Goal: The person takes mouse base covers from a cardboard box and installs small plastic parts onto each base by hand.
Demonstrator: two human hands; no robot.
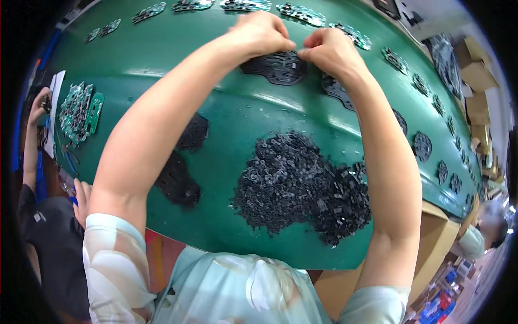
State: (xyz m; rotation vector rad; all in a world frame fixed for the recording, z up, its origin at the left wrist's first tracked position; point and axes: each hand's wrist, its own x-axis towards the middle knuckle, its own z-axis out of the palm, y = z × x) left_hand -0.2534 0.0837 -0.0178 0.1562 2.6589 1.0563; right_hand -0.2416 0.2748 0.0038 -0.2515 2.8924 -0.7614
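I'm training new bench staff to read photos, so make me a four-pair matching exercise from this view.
Things:
1. Table
2. Small parts
3. Heaped boards
4. Left hand and right hand

Places or states:
A. close together, by a black panel
B. dark, in a loose pile
C. broad green surface
D. at the picture's left side

Right pairs: 1-C, 2-B, 3-D, 4-A

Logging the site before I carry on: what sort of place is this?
Probably an electronics assembly workshop: circuit boards are lined up along a green worktop, with black moulded plates and a heap of small black parts also lying on it.
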